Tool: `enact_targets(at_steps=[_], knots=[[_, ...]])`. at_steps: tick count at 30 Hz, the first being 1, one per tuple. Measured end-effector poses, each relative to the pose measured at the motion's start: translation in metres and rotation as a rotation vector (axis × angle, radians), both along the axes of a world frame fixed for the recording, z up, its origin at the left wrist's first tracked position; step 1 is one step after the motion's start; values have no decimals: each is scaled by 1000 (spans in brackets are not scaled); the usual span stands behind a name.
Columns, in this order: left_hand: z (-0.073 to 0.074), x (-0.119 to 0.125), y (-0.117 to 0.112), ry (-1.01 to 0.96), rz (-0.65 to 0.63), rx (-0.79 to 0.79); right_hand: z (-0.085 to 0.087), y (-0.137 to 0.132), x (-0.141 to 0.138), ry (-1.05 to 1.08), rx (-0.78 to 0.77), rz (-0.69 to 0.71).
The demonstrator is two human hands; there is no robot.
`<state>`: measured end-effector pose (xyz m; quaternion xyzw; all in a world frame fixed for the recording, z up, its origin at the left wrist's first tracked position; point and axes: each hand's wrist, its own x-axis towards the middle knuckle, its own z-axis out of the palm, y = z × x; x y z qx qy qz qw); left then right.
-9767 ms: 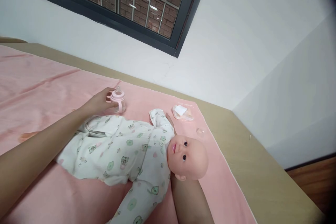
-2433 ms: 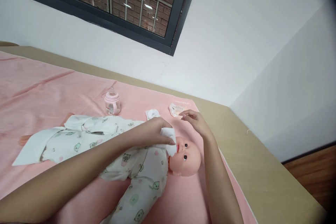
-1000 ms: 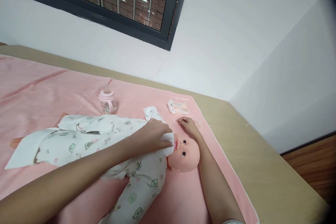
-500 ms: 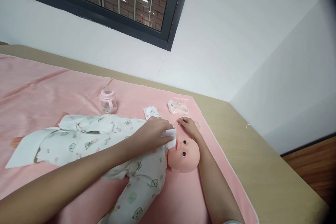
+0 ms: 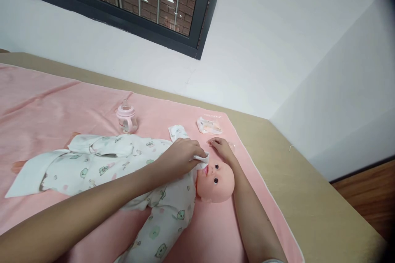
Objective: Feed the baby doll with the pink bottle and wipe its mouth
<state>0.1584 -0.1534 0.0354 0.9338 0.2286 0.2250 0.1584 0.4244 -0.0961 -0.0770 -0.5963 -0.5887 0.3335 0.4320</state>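
A baby doll (image 5: 219, 187) in white printed clothes (image 5: 101, 164) lies on its back on a pink mat (image 5: 212, 230), its bald head to the right. My left hand (image 5: 182, 157) reaches across the doll's chest, its fingers closed on a small folded white cloth (image 5: 202, 161). The cloth is beside the doll's mouth; whether it touches the face is hard to tell. Beyond the doll's head, my right hand (image 5: 220, 148) rests on the mat with fingers loosely stretched and nothing visible in them. Its forearm runs alongside the top of the head.
A pink baby bottle (image 5: 127, 119) with handles stands upright behind the doll's legs. A clear plastic packet (image 5: 210, 125) lies on the mat beyond my right hand. The wooden tabletop (image 5: 277, 160) meets a white wall (image 5: 247, 65) below a dark-framed window (image 5: 197, 43).
The cloth in my left hand has shifted and folded over slightly, uncovering more of the doll's mouth. My right hand has stayed where it was.
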Motion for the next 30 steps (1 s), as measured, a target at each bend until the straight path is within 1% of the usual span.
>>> enact_targets(at_steps=[7,12,15,18,20,24,30], knots=[[0,-1,-1,36,14,27,1,-1,-1,15,4,5],[7,-1,-5,12,37,-24,4,-3,-2,6,0,-3],[14,-4,-9,-24,35,-92,5,-3,-3,5,-10,-7],[20,-9,-12,-26,10,-223,4,-3,-2,1,-14,-15],[22,-11,-14,-13,-8,-281,2,-2,-1,-2,-6,-13],[21,-11,-20,4,-26,-300,-2,0,2,-5,22,7],[16,-6,-24,38,-53,-257,-3,1,2,-17,8,-9]])
